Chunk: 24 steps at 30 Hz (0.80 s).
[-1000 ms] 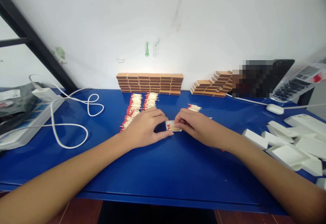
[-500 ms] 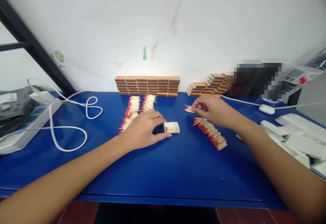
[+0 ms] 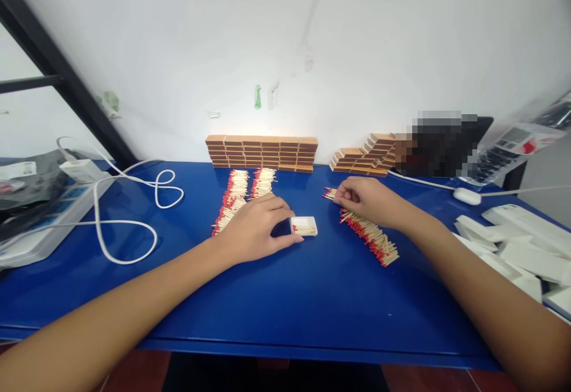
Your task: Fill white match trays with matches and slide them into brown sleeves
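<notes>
A small white matchbox tray [image 3: 311, 223] with a few red-tipped matches in it lies on the blue table. My left hand [image 3: 257, 225] grips its left end between thumb and fingers. Pinched together, the fingertips of my right hand [image 3: 366, 200] are on a small bunch of matchsticks [image 3: 329, 192], red heads pointing left. Just below that hand spreads a slanting row of loose matches [image 3: 370, 237]. Behind my left hand lie two more rows of matches, a left one [image 3: 234, 190] and a right one [image 3: 263, 181], partly covered by the hand.
Brown matchboxes [image 3: 261, 154] are stacked against the wall, with a stepped stack [image 3: 363, 157] to their right. White empty trays [image 3: 513, 243] pile up at the right. A white cable [image 3: 129, 223] loops over the left side near a plastic container [image 3: 49, 240].
My right hand has moved slightly down, still at the small bunch of matches. My left hand stays on the tray. The whole view has shifted a little.
</notes>
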Each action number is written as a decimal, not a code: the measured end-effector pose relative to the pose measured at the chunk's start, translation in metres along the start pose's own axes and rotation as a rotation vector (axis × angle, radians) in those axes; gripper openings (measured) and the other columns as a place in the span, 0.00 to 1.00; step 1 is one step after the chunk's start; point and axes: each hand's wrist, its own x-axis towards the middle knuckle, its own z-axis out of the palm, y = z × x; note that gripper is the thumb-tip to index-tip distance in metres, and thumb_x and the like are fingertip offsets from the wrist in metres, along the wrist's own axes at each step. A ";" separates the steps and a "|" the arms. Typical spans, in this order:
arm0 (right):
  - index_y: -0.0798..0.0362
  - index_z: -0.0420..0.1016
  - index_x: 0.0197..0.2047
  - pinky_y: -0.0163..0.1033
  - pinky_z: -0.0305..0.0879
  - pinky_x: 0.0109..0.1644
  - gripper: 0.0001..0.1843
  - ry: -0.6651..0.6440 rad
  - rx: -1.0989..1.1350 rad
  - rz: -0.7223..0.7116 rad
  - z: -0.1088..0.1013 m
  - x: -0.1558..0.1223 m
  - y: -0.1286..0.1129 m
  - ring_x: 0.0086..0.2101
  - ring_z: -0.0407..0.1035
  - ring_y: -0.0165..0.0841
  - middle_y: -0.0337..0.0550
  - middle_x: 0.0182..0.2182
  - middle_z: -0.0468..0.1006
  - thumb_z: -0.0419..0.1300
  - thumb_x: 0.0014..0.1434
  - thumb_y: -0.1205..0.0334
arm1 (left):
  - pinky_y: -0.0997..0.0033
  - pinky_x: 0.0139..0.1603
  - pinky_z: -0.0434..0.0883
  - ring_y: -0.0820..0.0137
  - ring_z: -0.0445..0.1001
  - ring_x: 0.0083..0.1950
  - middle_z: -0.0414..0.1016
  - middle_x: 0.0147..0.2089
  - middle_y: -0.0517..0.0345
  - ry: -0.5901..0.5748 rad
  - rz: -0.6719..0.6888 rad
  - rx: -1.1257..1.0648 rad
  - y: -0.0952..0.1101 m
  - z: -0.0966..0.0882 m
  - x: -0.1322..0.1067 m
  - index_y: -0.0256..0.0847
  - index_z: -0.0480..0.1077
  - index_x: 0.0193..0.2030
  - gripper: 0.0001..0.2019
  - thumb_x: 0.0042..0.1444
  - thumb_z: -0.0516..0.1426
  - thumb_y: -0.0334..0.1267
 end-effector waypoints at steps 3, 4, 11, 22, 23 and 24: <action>0.50 0.74 0.31 0.41 0.58 0.33 0.09 -0.017 -0.029 0.007 0.000 0.000 0.000 0.28 0.69 0.35 0.43 0.28 0.78 0.60 0.62 0.58 | 0.55 0.53 0.76 0.57 0.77 0.52 0.80 0.49 0.50 -0.005 -0.002 0.003 0.000 0.000 0.000 0.39 0.79 0.49 0.16 0.65 0.66 0.50; 0.50 0.73 0.31 0.41 0.58 0.33 0.08 -0.020 -0.040 0.011 0.000 0.000 0.001 0.28 0.68 0.35 0.42 0.28 0.78 0.60 0.61 0.59 | 0.55 0.53 0.76 0.57 0.77 0.52 0.80 0.49 0.51 -0.008 -0.004 0.006 0.000 0.000 0.000 0.39 0.79 0.50 0.16 0.65 0.66 0.50; 0.50 0.76 0.37 0.41 0.59 0.34 0.06 0.010 -0.010 0.006 0.002 0.000 0.008 0.30 0.70 0.36 0.44 0.31 0.79 0.60 0.62 0.58 | 0.55 0.54 0.76 0.57 0.77 0.52 0.80 0.49 0.51 -0.010 -0.010 0.002 0.000 0.000 0.000 0.39 0.79 0.49 0.16 0.65 0.66 0.50; 0.50 0.73 0.35 0.42 0.60 0.34 0.11 -0.049 -0.017 -0.013 0.000 -0.003 0.002 0.30 0.69 0.36 0.44 0.31 0.78 0.56 0.68 0.56 | 0.55 0.53 0.76 0.57 0.77 0.51 0.80 0.49 0.51 -0.007 -0.015 0.020 -0.001 0.000 0.000 0.39 0.79 0.50 0.16 0.66 0.66 0.50; 0.50 0.73 0.35 0.42 0.61 0.35 0.12 -0.041 0.002 -0.033 -0.001 -0.004 -0.003 0.30 0.69 0.36 0.44 0.32 0.78 0.56 0.69 0.55 | 0.54 0.53 0.76 0.57 0.77 0.51 0.80 0.49 0.51 -0.007 -0.021 0.022 -0.001 0.000 0.000 0.39 0.79 0.50 0.16 0.66 0.66 0.50; 0.50 0.73 0.35 0.41 0.61 0.35 0.12 -0.026 0.022 -0.059 -0.002 -0.006 -0.008 0.30 0.69 0.36 0.44 0.32 0.78 0.56 0.69 0.55 | 0.54 0.53 0.77 0.57 0.77 0.51 0.80 0.49 0.51 -0.008 -0.026 0.025 -0.001 0.000 0.000 0.38 0.79 0.50 0.16 0.66 0.66 0.50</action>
